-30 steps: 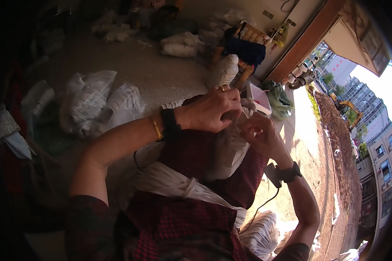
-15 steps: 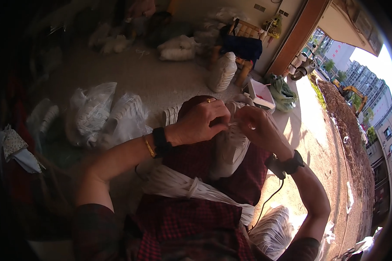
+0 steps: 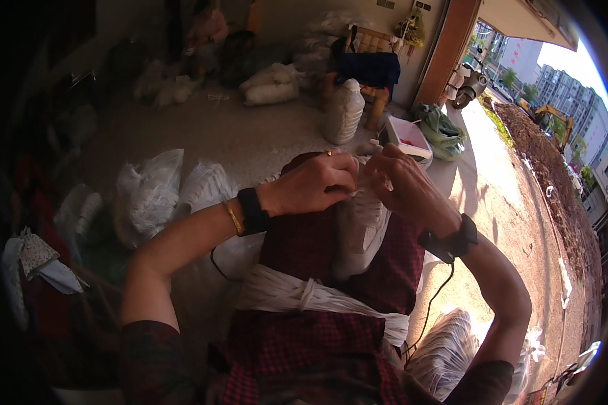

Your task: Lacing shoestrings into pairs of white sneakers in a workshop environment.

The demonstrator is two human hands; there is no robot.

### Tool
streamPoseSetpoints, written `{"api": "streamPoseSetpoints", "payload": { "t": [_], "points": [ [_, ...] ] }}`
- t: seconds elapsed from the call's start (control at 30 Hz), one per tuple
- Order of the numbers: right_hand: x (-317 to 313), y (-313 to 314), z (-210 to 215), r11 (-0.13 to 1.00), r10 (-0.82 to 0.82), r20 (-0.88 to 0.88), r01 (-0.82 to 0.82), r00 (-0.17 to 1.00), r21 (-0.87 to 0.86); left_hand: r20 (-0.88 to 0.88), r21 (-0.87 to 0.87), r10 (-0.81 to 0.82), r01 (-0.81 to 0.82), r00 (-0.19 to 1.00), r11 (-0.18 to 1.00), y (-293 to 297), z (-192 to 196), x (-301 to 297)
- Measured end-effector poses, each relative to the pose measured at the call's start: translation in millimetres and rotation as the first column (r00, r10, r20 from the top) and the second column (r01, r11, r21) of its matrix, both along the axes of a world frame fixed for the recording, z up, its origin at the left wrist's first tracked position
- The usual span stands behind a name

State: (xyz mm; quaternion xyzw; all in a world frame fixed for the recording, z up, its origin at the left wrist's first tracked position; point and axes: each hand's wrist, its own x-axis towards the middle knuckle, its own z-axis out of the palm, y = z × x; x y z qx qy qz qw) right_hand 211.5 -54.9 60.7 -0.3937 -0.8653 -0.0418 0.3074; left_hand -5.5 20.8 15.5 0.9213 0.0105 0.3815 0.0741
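With L hand (image 3: 314, 181), bending fingers in, thumb & index tips close tog. by far L part of white shoe (image 3: 363, 244); w/ R hand (image 3: 407, 185), curling fingers over far end of same shoe, v. near L fingertips, can't tell if touching. Can't tell either if clamped on anything thin betw. fingertips, too small & blurred. Resting shoe lengthwise on dark red clothing (image 3: 294, 246) over lap, just beyond bundle of white strands (image 3: 277, 289), knotted approx. mid-length. Wearing black band (image 3: 252, 211) on L wrist, next to gold bracelet (image 3: 234, 219), & black device (image 3: 450, 239) on R wrist. To be seen past hands: capped plastic bottle (image 3: 345, 116) upright nr. bamboo chair (image 3: 373, 40) w/ dark blue cloth (image 3: 368, 69), then white box (image 3: 409, 138) beside green bag (image 3: 442, 131). Off to L, on floor: clear plastic bags (image 3: 152, 196) w/ white contents
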Motion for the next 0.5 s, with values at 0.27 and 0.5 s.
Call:
{"api": "streamPoseSetpoints", "payload": {
  "t": [0.27,0.5],
  "points": [
    [1,7,3,0.994,0.042,0.009,-0.041,0.999,-0.099,0.19,-0.135,0.125,-0.1,0.974,0.986,-14,-9,16],
    [13,5,0,0.996,0.004,-0.017,-0.005,1.0,-0.089,0.379,-0.135,0.391,-0.367,0.839,0.92,-23,-15,19]
  ]
}}
